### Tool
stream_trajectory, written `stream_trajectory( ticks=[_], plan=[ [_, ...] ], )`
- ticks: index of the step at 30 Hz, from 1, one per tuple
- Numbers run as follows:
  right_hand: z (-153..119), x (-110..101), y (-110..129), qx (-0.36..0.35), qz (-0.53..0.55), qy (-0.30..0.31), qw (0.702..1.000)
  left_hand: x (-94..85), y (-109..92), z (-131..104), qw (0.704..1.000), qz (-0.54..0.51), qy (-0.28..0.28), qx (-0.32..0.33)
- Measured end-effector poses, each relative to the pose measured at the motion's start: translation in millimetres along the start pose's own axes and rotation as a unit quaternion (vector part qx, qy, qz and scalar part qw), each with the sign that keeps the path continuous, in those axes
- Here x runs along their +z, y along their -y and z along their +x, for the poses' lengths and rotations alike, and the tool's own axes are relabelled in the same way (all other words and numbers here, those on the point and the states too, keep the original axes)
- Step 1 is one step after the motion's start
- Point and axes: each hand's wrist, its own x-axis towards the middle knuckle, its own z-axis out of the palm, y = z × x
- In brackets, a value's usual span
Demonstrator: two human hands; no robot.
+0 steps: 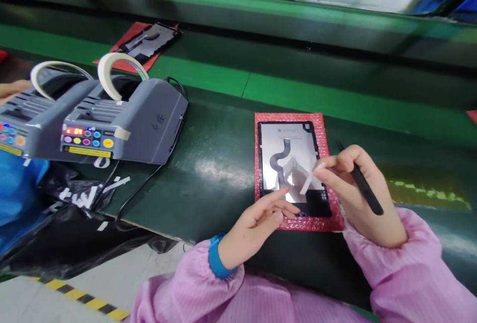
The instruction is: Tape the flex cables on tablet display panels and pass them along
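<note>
A tablet-sized panel [270,149] with a silver back, black borders and a curved dark flex cable [276,162] lies on a red bubble-wrap sheet [335,208]. My right hand [357,194] pinches a short white tape strip [307,183] between thumb and index finger, above the panel's right side. Black tweezers [367,191] are tucked in the same hand. Over the panel's lower left edge is my left hand [257,223], its fingers apart and holding nothing.
Two grey tape dispensers [149,124] with white tape rolls stand at the left, cables beside them. White tape scraps [84,196] lie on black plastic below. Another panel [160,40] rests on red wrap on the rear ledge. Part of another person's hand [13,89] shows at far left.
</note>
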Motion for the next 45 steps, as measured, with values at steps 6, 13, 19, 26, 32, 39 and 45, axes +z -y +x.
stream_trajectory(
  ticks=[6,13,19,26,32,39,45],
  plan=[
    [33,18,-34,0.063,-0.034,0.106,0.992,-9.0,-7,2,0.978,0.184,-0.071,0.068],
    [50,33,-67,0.085,-0.009,0.102,0.991,-24.1,-18,16,0.856,0.489,-0.059,0.158],
    [51,33,-64,0.089,-0.035,0.1,0.99,-29.2,-12,24,0.77,0.617,-0.03,0.163],
    [50,34,-60,0.085,-0.138,0.087,0.983,-27.8,-4,25,0.722,0.68,0.0,0.132],
    [72,39,-57,0.018,-0.242,0.047,0.969,-27.5,-2,25,0.711,0.692,-0.001,0.128],
    [93,-8,-35,0.004,-0.487,-0.103,0.868,-26.9,8,7,0.683,0.722,0.0,0.113],
    [70,-51,-41,0.141,-0.399,0.006,0.906,-29.4,14,-1,0.667,0.738,-0.015,0.104]
  ],
)
